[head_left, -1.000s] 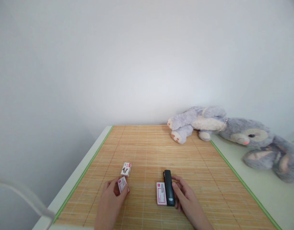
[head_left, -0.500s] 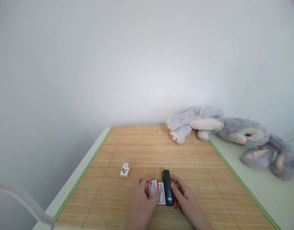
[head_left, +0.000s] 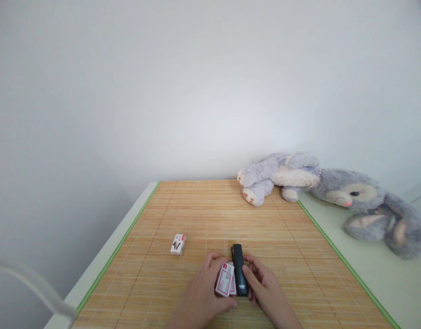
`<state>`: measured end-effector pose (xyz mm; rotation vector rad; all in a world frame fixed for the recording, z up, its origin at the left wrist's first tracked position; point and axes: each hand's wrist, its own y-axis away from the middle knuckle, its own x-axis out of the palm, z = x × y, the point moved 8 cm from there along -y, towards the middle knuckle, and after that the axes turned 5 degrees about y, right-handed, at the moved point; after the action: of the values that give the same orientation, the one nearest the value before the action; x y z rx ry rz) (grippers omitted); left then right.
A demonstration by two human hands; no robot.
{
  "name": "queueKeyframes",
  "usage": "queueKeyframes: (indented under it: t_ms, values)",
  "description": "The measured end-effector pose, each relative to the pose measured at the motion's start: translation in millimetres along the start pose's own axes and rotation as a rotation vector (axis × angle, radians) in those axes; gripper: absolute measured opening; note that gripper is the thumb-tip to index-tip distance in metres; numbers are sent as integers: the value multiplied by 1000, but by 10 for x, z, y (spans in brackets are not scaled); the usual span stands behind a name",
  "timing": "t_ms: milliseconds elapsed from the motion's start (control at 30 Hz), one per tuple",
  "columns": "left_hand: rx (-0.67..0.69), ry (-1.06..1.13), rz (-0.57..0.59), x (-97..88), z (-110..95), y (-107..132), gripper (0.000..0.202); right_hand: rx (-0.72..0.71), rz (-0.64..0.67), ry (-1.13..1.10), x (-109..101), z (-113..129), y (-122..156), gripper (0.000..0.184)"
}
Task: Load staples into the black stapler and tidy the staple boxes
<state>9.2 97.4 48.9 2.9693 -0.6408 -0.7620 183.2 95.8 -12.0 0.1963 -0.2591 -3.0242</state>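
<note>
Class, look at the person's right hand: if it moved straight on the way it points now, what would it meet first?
The black stapler. The right hand points forward and to the left, and its thumb appears to be against the stapler's right edge, though exact contact is hard to judge.

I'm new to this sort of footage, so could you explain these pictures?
No machine here, just a person's two bare hands. Every picture comes from one camera worn on their head. A bamboo mat covers much of a pale table. The left hand holds a small box, tilted and partly covering a second box. The right hand touches a black stapler beside them. A white carton sits apart to the left, and a plush rabbit lies at the far right, partly on the mat.
</note>
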Motion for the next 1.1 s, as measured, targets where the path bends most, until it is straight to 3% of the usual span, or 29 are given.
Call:
queueKeyframes:
  t_ms: [133,333,433,567,700,767,833,900,1000,1067,1100]
  values:
    - [-37,-113,-89,16,29,-62,68,-18,12,11,-6,-15,-13,63]
    - [80,-116,-88,-33,137,-60,106,11,-1,2,-7,24,3,68]
    - [127,-107,-36,-56,88,-56,89,30,0,7,5,37,8,70]
    - [161,-84,-52,-43,-47,-97,60,30,23,29,20,33,10,69]
    - [193,-106,-60,31,-67,-143,52,0,34,49,18,21,8,68]
    - [190,-108,-45,65,-26,-129,65,-3,44,43,28,9,5,67]
    - [173,-99,-56,36,22,-80,96,8,42,31,27,-4,9,67]
    - [151,-82,-144,-135,71,-11,111,11,14,31,-6,-5,35,66]
    - [25,-58,-470,-733,265,114,62,-39,-52,121,-105,47,132,64]
    - [-173,-57,-713,-1213,528,211,56,-57,-74,274,-160,83,219,71]
    - [-226,-58,-745,-1386,636,206,59,-48,-74,367,-177,93,257,80]
